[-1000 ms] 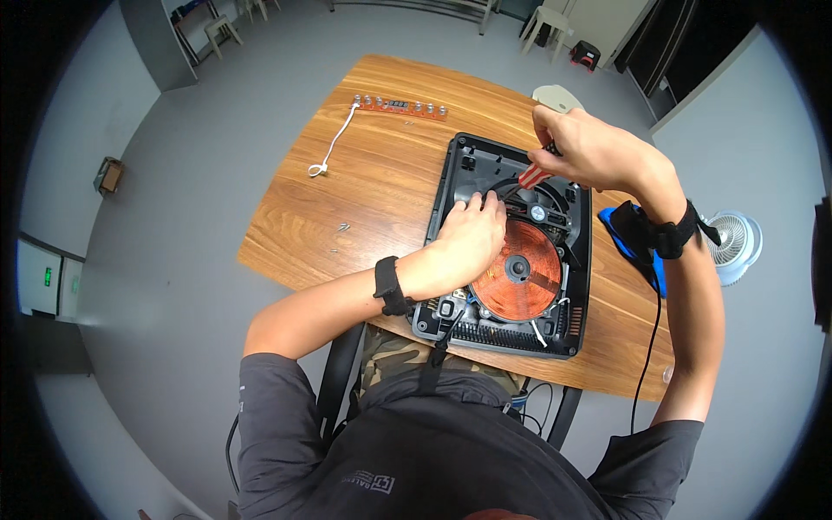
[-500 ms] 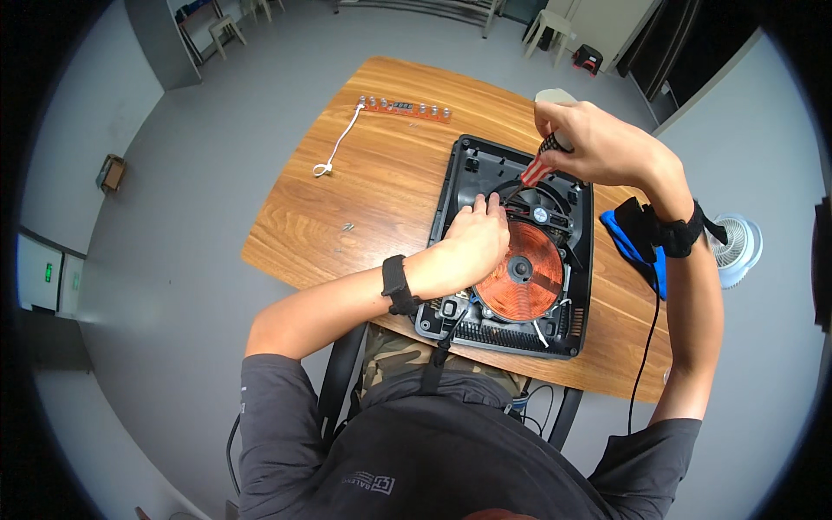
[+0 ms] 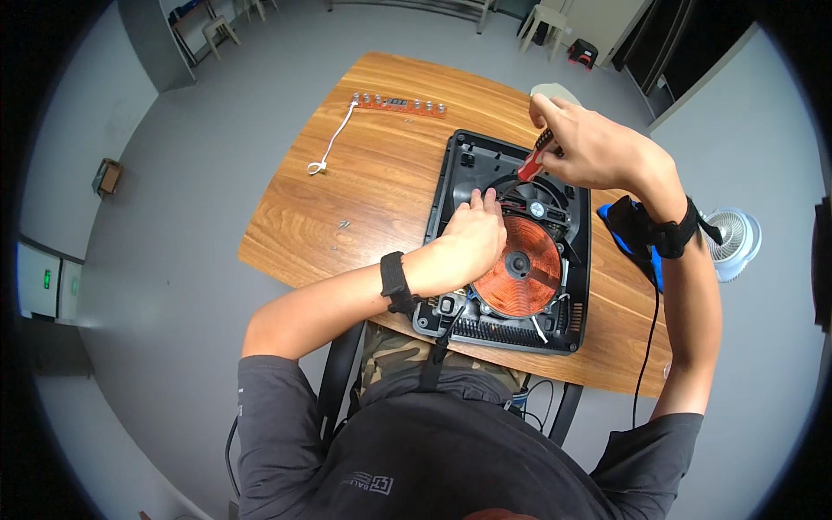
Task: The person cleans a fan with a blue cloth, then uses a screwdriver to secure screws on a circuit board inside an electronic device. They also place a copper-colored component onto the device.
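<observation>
Right hand (image 3: 598,152) grips a red screwdriver (image 3: 530,165) above centre; left hand (image 3: 468,244), whether pinching anything unclear, hides part of the open black appliance (image 3: 494,336) at centre. Circuit strip (image 3: 399,105) lies upper left.

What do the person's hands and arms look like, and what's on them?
The left hand and right hand have no gloves. Each wrist wears a black strap; the right strap has a loose end sticking out. The short sleeves are dark grey, with small pale marks on the left one.
</observation>
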Available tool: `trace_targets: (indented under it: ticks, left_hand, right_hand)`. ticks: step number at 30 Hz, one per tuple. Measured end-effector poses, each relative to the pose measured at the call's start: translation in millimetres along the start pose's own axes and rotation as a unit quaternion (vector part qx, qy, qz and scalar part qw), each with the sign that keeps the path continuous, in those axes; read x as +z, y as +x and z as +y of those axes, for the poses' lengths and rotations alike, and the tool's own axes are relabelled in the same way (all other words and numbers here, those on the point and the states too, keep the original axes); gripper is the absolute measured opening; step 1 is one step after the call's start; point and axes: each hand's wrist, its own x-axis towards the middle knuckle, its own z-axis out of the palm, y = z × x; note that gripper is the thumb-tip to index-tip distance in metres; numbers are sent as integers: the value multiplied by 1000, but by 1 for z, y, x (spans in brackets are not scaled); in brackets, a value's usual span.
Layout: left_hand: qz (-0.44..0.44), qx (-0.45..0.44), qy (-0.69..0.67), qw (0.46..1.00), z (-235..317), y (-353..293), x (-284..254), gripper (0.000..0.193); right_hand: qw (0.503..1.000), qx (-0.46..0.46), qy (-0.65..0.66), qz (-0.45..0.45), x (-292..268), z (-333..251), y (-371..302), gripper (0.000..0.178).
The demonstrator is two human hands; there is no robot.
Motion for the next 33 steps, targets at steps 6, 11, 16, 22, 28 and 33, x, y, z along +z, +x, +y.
trace_targets:
  ticks: [6, 11, 16, 22, 28, 33]
  left_hand:
    - [-17, 5, 3, 1000, 3, 2, -4, 64]
    - [-19, 0, 12, 1000, 0, 0, -2, 64]
    - [12, 12, 12, 1000, -1, 0, 1, 64]
    - [10, 8, 9, 1000, 0, 0, 0, 64]
    - [12, 9, 3, 1000, 0, 0, 1, 64]
    - [10, 6, 10, 1000, 1, 0, 1, 64]
  right_hand:
    - [987, 120, -45, -93, -1, -6, 8, 33]
    - [979, 172, -87, -71, -2, -16, 5, 34]
    - [999, 16, -22, 24, 4, 8, -5, 30]
    - [993, 85, -82, -2, 6, -15, 8, 35]
    - [988, 76, -104, 79, 14, -4, 1, 31]
    - [999, 5, 2, 39, 10, 7, -1, 31]
